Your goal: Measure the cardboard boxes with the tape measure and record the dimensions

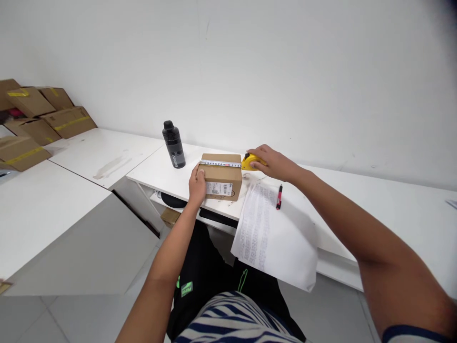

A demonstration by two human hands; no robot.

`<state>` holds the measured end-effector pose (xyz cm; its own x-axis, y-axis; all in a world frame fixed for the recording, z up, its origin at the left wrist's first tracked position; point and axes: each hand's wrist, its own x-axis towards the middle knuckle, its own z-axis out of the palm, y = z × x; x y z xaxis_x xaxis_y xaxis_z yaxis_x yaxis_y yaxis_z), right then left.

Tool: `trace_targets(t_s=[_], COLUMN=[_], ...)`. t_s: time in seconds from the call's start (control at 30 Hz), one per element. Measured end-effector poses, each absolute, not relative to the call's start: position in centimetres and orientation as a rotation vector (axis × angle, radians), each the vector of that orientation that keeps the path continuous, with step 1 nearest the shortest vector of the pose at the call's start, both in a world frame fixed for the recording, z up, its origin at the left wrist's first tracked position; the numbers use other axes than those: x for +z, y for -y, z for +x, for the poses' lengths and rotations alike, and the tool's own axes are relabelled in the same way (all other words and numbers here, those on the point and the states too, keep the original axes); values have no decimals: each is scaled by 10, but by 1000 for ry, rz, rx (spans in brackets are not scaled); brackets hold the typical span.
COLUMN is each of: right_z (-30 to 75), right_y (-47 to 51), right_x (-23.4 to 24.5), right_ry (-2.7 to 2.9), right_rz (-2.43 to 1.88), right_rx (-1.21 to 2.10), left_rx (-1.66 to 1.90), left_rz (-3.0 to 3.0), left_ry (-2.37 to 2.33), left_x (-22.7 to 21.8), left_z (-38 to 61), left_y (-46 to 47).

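A small cardboard box (221, 177) with a white barcode label stands on the white table (374, 200). A measuring tape blade (220, 164) is stretched along its top front edge. My left hand (196, 184) presses the tape's end against the box's left side, fingers closed on it. At the box's right, my right hand (273, 162) grips the yellow tape measure case (249, 162).
A black water bottle (173, 144) stands left of the box. A printed paper sheet (274, 228) hangs over the table's front edge, with a red-and-black pen (279, 196) on it. Several cardboard boxes (34, 121) are stacked at the far left.
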<state>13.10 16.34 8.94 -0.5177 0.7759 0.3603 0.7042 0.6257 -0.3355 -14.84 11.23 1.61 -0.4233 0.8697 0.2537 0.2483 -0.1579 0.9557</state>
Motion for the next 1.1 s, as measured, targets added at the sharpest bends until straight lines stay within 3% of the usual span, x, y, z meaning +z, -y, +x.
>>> trace_targets(t_s=[0.67,0.87,1.0,1.1], right_z=[-38,-1,77,127], right_y=[-184,-173,-148,-110], right_x=[112,105,86,61], right_ry=[2553,2381,2027,1736], right_rz=[-867,-951,-1024,-1051], right_rx=[60,111,146,406], left_rx=[1667,1642,2004,2018], left_rz=[1185,1187,1542,1972], left_ry=[-1488,-1556,-1781,-1434], left_x=[12,11,10,6], left_z=[-144,-151,-144,-119], left_y=[-105,-114,-107,-80])
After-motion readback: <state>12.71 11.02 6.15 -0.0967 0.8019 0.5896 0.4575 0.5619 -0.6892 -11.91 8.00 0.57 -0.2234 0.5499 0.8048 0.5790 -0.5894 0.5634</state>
